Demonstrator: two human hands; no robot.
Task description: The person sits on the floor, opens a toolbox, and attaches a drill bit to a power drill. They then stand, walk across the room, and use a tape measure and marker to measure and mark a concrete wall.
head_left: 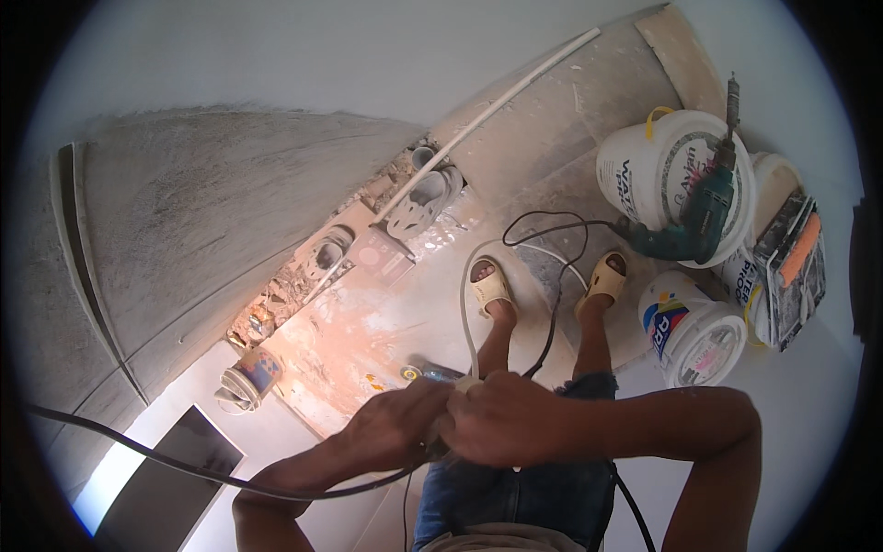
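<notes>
My hands meet in front of my lap, fingers closed and pressed together. My left hand [397, 428] grips at the end of a thick black cable [267, 492], which comes in from the left edge. My right hand [506, 420] is closed against it, around the white end [467, 383] of a white cable [464, 308]. What lies between the fingers is mostly hidden. A green drill [694, 221] with a long bit rests against the white bucket at right. Its black cord [555, 322] loops across the floor and passes behind my right hand.
A large white bucket [625, 166], a smaller paint bucket [658, 308] and a tool with an orange handle [798, 248] stand at right. Rubble [280, 299], pipe fittings [428, 201] and a long white pipe [506, 106] line the wall. Another small bucket [253, 373] is at left.
</notes>
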